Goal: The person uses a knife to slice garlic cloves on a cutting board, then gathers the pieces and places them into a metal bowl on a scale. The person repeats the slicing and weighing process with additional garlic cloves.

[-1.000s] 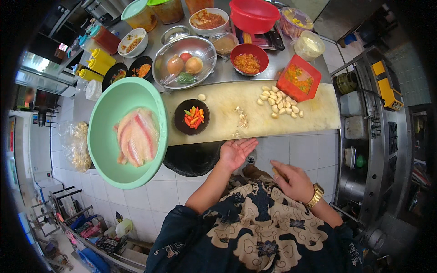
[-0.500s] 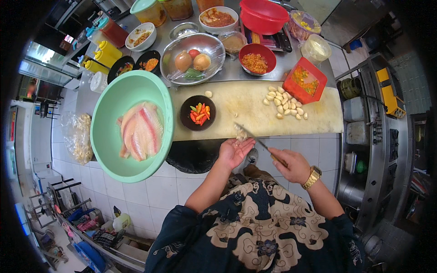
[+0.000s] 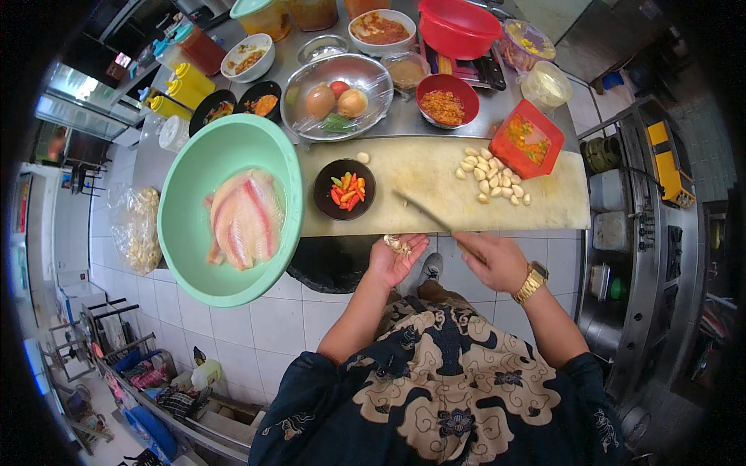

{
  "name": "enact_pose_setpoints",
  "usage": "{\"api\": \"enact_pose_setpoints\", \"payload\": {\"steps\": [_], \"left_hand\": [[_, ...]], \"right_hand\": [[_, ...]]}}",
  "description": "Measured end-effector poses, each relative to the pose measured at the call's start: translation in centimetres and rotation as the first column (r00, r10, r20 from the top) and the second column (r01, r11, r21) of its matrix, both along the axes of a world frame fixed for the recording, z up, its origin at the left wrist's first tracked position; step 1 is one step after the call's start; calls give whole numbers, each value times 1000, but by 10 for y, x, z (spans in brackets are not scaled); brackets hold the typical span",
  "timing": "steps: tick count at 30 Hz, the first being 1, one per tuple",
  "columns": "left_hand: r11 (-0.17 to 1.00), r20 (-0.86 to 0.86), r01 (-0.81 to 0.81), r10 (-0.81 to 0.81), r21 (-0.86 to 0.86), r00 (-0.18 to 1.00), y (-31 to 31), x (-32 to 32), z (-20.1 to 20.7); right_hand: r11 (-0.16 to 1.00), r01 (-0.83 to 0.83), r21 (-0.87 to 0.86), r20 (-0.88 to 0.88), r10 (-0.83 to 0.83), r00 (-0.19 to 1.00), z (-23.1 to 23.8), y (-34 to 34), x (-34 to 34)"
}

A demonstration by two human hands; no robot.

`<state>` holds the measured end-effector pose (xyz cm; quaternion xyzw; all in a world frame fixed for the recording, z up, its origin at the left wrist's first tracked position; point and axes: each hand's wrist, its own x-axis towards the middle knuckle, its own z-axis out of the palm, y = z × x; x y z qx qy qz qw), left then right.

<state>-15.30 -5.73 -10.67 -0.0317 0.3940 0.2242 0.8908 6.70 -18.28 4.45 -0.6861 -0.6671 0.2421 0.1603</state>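
Observation:
Palm up, my left hand point(image 3: 382, 266) cups pale garlic peels point(image 3: 397, 245) just off the front edge of the long cutting board point(image 3: 423, 167). My right hand point(image 3: 499, 264) is closed around the handle of a knife point(image 3: 423, 210), whose blade slants left over the board's edge. Peeled garlic cloves point(image 3: 491, 181) lie in a loose heap at the board's right side. A dark bowl point(image 3: 320, 200) of small red, orange and green chillies point(image 3: 348, 189) sits on the left part, with a single clove point(image 3: 363, 157) behind it.
To the left, a large mint-green basin point(image 3: 176, 256) holds fish fillets point(image 3: 247, 221). A red container point(image 3: 552, 146) of chopped vegetables stands behind the cloves. Farther back are a steel bowl point(image 3: 294, 116) under clear film and a red bowl point(image 3: 472, 109). A dark round bin opening point(image 3: 322, 272) lies below the board.
My left hand has drawn back from the board's edge with the peels in its palm. The bits by the knife tip have left the board, and the blade now lies over it.

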Motion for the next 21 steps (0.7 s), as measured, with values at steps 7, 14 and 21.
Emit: {"api": "enact_pose_setpoints", "payload": {"steps": [7,14,21], "left_hand": [[991,117,-135,133,13,984,1,-40,-28],[973,-470,-59,160,222,868,24,-90,-40],[448,-764,843,641,296,-72,35,-152,-93]], "right_hand": [[982,-127,-143,-51,121,991,31,-27,-41],[993,84,-81,-167,-97,981,43,-48,-17],[990,133,-38,-192,-138,972,33,-49,-14]]}}
